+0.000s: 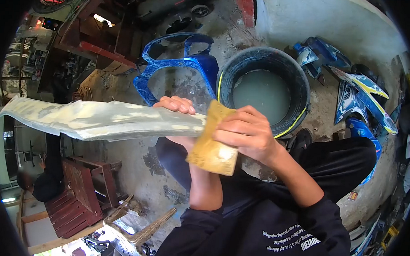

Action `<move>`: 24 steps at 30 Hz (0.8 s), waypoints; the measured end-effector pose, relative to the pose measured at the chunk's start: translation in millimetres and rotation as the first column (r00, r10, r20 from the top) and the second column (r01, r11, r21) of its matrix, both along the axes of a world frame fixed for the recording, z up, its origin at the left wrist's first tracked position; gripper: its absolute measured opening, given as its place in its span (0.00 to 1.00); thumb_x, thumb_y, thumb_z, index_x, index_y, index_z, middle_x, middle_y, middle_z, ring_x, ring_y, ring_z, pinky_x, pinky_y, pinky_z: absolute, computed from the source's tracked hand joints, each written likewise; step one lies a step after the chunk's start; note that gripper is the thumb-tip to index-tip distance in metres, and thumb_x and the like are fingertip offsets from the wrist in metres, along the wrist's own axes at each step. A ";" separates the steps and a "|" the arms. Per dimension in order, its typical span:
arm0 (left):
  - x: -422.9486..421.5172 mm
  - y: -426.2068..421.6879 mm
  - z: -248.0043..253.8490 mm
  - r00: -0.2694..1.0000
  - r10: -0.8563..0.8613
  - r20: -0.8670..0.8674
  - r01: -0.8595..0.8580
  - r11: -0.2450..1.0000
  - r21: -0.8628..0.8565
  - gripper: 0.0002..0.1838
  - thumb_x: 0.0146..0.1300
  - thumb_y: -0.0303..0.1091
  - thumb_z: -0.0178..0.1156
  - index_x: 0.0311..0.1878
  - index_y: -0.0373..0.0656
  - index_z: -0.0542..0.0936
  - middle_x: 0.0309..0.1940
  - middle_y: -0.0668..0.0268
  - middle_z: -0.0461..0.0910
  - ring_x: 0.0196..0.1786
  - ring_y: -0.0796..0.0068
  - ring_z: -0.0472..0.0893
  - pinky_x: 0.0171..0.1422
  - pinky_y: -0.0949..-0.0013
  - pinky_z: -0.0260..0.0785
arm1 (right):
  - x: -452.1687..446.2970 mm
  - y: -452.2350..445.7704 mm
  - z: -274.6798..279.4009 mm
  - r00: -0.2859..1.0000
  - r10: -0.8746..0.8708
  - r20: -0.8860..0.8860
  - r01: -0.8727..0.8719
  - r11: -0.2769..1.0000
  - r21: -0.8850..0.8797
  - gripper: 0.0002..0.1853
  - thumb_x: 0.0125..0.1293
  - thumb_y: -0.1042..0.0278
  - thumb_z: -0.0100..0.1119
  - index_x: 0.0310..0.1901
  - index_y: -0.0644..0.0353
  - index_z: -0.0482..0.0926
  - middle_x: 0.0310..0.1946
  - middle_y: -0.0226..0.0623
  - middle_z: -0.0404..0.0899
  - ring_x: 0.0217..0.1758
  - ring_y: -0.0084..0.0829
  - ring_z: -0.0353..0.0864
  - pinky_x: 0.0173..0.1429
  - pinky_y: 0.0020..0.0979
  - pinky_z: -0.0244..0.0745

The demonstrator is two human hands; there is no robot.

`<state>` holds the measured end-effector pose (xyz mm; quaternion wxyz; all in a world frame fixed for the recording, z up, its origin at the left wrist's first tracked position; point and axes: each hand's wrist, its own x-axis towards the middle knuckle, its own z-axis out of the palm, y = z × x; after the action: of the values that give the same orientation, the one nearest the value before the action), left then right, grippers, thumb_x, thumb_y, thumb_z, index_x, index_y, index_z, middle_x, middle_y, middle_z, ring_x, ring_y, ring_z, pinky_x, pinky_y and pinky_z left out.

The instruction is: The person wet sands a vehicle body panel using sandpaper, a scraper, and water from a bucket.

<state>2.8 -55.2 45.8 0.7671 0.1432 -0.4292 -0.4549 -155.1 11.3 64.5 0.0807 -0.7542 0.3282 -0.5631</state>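
Note:
My left hand (177, 104) is closed around a long motorcycle body panel (95, 118), with its fingertips over the upper edge and the rest of the hand behind it. The panel is grey with pale yellow patches and stretches far to the left, its end curved. A wet, yellow-brown sheet of sandpaper (212, 149), printed on its back, lies across the panel's right end. My right hand (248, 132) grips that sheet, fingers bent over its right side. The panel's right tip is hidden beneath the sandpaper.
Beyond my hands stands a black bucket (224, 67) of cloudy water. A blue plastic frame part (203, 68) lies left of it; blue-and-white fairings (364, 94) lie right. A wooden bench (81, 193) and another person (47, 185) are at the left.

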 end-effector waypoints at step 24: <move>3.2 -1.7 3.8 0.998 -0.069 0.010 0.070 0.994 -0.087 0.19 0.72 0.49 0.51 0.36 0.39 0.71 0.28 0.65 0.70 0.28 0.74 0.74 0.33 0.74 0.70 | -15.1 5.2 -25.9 0.998 0.006 0.057 -0.020 0.967 0.253 0.19 0.43 0.85 0.61 0.39 0.55 0.85 0.33 0.31 0.83 0.36 0.32 0.82 0.42 0.33 0.72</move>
<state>6.0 -56.8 49.6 0.7547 0.0962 -0.4560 -0.4617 -170.2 16.5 38.6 0.1892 -0.7239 0.3901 -0.5367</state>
